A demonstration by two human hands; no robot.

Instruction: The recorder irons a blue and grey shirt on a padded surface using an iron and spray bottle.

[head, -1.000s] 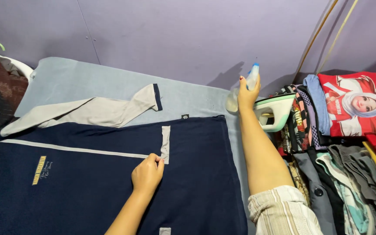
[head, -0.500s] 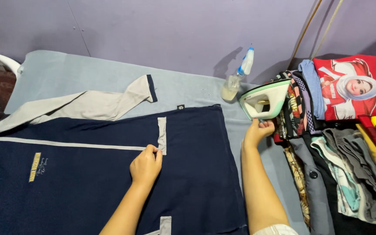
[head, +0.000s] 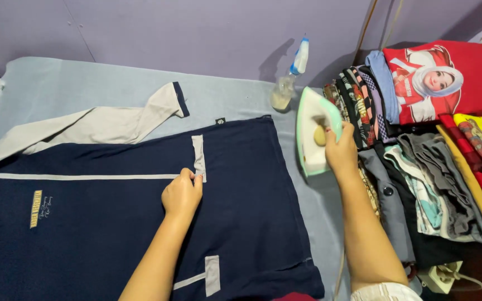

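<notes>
left hand point(head: 182, 195) pinching grey strip of navy cotton shirt point(head: 140, 223) | right hand point(head: 341, 150) grasping green-white plastic iron point(head: 314, 136) near blanket's point(head: 57, 89) right edge

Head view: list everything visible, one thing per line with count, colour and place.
Shirt: one, navy with grey trim and a grey sleeve, spread flat on the pad.
Ironing pad: one, pale blue, under the shirt.
Iron: one, white and mint green, right of the shirt.
Spray bottle: one, clear with a blue-white nozzle, by the purple wall.
Folded clothes: one mixed-colour stack, far right.
Power strip: one, white, bottom right.
Left hand: pinching the grey placket strip.
Right hand: gripping the iron.
</notes>
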